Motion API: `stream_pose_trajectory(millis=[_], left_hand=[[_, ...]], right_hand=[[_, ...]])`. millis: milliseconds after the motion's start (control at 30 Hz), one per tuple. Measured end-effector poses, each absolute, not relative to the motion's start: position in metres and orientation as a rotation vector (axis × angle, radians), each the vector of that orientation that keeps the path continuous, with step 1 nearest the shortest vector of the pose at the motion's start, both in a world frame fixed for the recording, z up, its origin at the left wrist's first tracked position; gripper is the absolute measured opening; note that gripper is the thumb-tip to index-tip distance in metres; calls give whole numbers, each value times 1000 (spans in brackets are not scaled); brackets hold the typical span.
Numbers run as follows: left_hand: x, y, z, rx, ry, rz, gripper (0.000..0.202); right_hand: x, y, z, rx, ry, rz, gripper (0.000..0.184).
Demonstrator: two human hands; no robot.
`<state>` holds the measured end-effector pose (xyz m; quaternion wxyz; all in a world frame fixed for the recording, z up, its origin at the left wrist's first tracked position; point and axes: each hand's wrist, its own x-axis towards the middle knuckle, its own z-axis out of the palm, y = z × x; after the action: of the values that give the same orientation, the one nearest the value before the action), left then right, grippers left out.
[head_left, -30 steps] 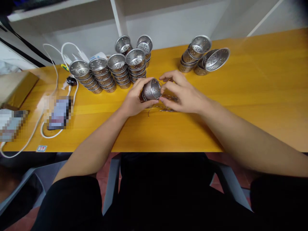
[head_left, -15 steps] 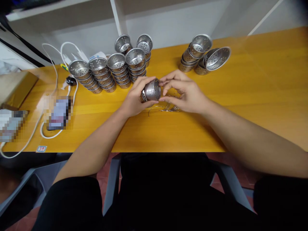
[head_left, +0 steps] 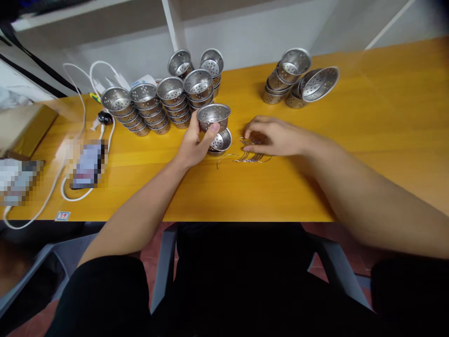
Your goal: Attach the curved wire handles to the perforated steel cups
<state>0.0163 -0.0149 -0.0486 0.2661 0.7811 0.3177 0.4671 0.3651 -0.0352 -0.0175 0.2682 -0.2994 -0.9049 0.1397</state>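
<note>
While the left hand [head_left: 194,144] clasps a perforated steel cup [head_left: 213,113] at frame centre, the right hand [head_left: 277,136] lies on wire loops [head_left: 253,154].
Cup upright, held just above a second cup [head_left: 221,140] on the yellow table [head_left: 368,140]; whether the right hand grips a wire cannot be determined.

8 perf. cup stacks [head_left: 170,100] — 1 held cup [head_left: 213,113], 1 loose cup [head_left: 221,140], 1 wire bunch [head_left: 254,153]

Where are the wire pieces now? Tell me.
In the head view, the wire pieces lie on the yellow table at the fingers of the right hand, just right of the resting cup beside the left hand, which holds the raised cup.
</note>
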Motion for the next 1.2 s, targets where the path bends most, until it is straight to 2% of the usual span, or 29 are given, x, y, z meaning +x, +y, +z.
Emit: stream_pose_trajectory(millis=[200, 400, 567, 633, 700, 800, 867, 1033, 1200], left_hand=[[23, -14, -49, 2160, 810, 1295, 106], [19, -14, -52, 2269, 735, 1156, 111], [12, -11, -62, 2282, 694, 1030, 153], [9, -10, -65, 2291, 717, 1000, 159], [8, -10, -64, 2280, 739, 1012, 148], [10, -14, -57, 2224, 798, 1015, 117], [12, -16, -52, 2193, 809, 1020, 109], [15, -11, -53, 2190, 839, 1084, 111], [17, -1, -61, 2202, 844, 1127, 121]], right_hand=[[338, -55, -7, -867, -2203, 224, 77], [306, -71, 5, -746, -2179, 252, 44], [334, -38, -18, -889, -1998, 176, 45], [349, -19, -31, -939, -1977, 171, 47], [359, -3, -42, -965, -1995, 198, 51], [357, 12, -54, -993, -2029, 231, 52], [348, 16, -58, -1012, -2041, 227, 49], [333, 16, -59, -1011, -2096, 231, 44], [332, -7, -36, -982, -2080, 173, 52]])
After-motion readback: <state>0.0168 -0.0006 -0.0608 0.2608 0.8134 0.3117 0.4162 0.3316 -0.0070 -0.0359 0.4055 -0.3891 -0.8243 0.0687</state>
